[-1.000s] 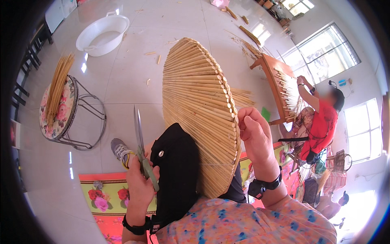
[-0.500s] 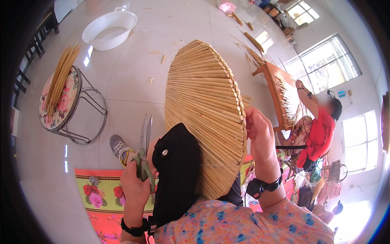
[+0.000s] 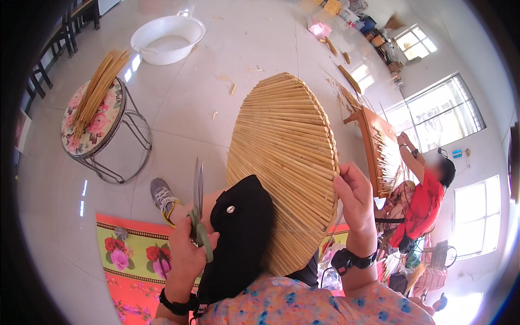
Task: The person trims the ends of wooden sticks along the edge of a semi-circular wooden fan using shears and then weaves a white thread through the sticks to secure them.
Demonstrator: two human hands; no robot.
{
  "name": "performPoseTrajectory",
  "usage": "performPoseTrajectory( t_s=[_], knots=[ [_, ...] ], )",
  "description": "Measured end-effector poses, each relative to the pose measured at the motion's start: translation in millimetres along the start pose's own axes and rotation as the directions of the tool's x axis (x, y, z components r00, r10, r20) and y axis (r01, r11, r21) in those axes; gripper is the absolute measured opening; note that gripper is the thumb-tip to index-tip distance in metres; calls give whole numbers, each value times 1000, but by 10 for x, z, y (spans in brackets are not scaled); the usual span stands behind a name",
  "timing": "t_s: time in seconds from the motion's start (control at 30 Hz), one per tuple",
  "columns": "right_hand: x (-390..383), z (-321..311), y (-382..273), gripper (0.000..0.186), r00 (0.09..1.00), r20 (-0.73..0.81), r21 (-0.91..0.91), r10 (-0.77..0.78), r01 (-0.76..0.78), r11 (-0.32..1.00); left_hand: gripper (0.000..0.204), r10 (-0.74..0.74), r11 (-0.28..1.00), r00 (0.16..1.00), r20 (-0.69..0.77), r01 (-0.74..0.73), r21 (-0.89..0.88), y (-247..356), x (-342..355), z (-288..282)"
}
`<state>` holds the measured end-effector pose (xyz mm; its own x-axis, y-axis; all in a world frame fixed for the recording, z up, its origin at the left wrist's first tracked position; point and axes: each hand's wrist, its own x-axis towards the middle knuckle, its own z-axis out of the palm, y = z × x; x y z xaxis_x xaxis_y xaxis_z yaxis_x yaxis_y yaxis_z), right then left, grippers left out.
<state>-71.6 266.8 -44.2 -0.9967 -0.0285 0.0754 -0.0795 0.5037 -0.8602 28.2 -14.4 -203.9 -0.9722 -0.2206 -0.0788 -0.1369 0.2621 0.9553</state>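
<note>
A round, ribbed disc of pale straw stalks stands tilted in front of my body, its edge bound in a braided rim. My right hand pinches that rim on the right side between thumb and fingers. In my left hand, left of the disc, is a pair of scissors with green handles, blades pointing up and nearly together, apart from the straw. Black cloth with a metal snap lies between the scissors and the disc, covering part of the disc's lower left.
A flowered stool bearing a straw bundle stands at left, near a white basin. At right, a person in red works at an orange table with stalks. A flowered mat and straw scraps lie on the floor.
The whole view has shifted, so the stool and basin appear farther right. The scissor blades are closer together. My right hand still grips the rim, its fingers now more extended.
</note>
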Motion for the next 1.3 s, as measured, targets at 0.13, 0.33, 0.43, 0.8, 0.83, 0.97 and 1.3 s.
performPoseTrajectory(
  t_s=[0.13, 0.33, 0.43, 0.8, 0.83, 0.97, 1.3],
  knots=[
    [-102, -37, -54, 6, 980, -176, 66, -94, 107, 992, 49, 30, 998, 999, 28, -28, -62, 101, -47, -10],
    [-352, -50, -349, 43, 947, 21, 152, -319, 313, 938, 54, 581, 788, 813, 23, -570, 235, 733, 81, 75],
    [-484, 39, -518, 63, 955, -5, 138, -298, 295, 945, 52, 720, 648, 694, 6, -676, 350, 996, 76, 171],
    [-597, -146, -410, 6, 910, -379, 181, -171, 253, 950, 53, 751, 462, 643, 148, -673, 578, 958, -97, 39],
    [-544, -292, -335, 8, 889, -419, 227, -186, 301, 926, 53, 726, 472, 671, 149, -644, 602, 911, -101, -31],
    [-415, -433, -138, 32, 858, -505, 217, -91, 229, 949, 54, 581, 564, 799, 154, -532, 631, 768, -74, -299],
    [-980, 62, 503, 48, 998, 33, 447, 62, -70, 892, 55, 564, 259, 690, 454, -670, 696, 1180, -76, -628]
  ],
)
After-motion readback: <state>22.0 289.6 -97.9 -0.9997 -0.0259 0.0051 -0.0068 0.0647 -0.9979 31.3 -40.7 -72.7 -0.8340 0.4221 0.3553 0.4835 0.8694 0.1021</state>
